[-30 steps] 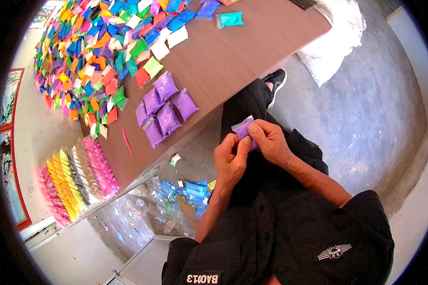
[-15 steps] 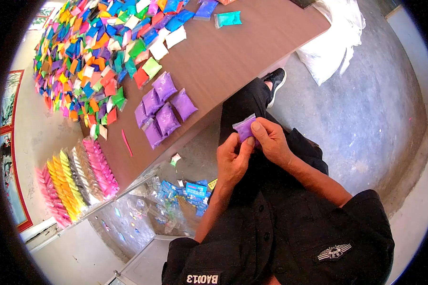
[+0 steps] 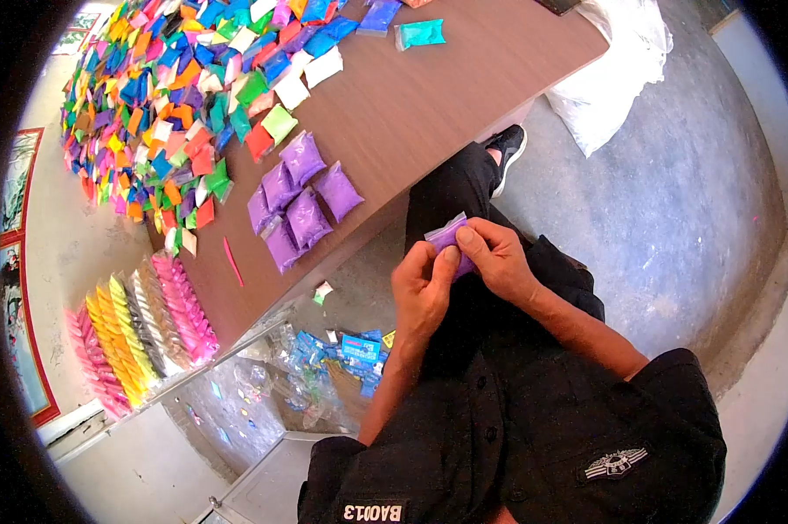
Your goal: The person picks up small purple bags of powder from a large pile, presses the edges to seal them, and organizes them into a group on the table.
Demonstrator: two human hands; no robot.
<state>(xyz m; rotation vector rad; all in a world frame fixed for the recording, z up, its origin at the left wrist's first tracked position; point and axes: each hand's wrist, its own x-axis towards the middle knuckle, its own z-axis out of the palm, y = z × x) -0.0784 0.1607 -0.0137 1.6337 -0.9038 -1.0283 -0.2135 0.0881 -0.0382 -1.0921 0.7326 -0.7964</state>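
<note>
Above my lap I hold a small clear packet with purple filling, its pale top strip pointing away from me. My left hand is closed on its left side, thumb pressed on the front. On the right side, my right hand pinches the same packet between thumb and fingers. Part of the packet is hidden behind my fingers. To the left on the brown table, several similar purple packets lie grouped near the edge.
A large heap of multicoloured packets covers the table's far left. Rows of bagged pink, yellow and white packets stand at the corner beside a pink stick. Blue wrappers lie below; a white sack stands beyond the table.
My left hand has shifted slightly up and left, its thumb higher on the purple packet. The packet has tilted a little between my hands. The table items have not moved.
</note>
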